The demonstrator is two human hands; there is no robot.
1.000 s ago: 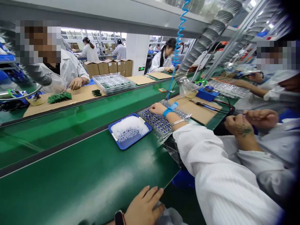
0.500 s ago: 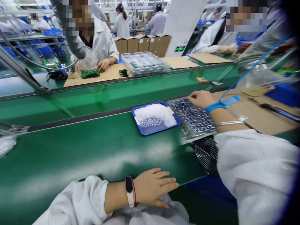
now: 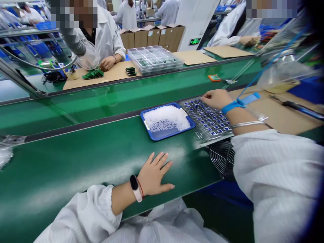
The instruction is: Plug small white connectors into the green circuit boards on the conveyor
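Note:
My left hand (image 3: 154, 174) is spread with its palm down on or just over the green bench top (image 3: 83, 162), near its front edge. It holds nothing. At the upper right, my right hand (image 3: 218, 99) is over the far edge of a clear plastic tray (image 3: 206, 116) with rows of small blue-and-white parts. Its fingers are curled and pinched together; whatever is between them is too small or hidden to name. Left of that tray lies a shallow blue tray (image 3: 172, 135) with many small white pieces, heaped toward its back. A blue wrist strap (image 3: 231, 107) with a cord circles my right wrist.
A round fan guard (image 3: 223, 160) sits below the clear tray. A pen-like tool (image 3: 301, 108) lies on cardboard (image 3: 280, 118) at right. Across the green belt, a co-worker (image 3: 107, 37) handles green circuit boards (image 3: 93, 73) beside a compartmented plastic box (image 3: 154, 59).
My left hand has moved forward and left from the bench's front edge, and its fingers have spread. My right hand stays at the clear tray's far edge. The view has tilted slightly down.

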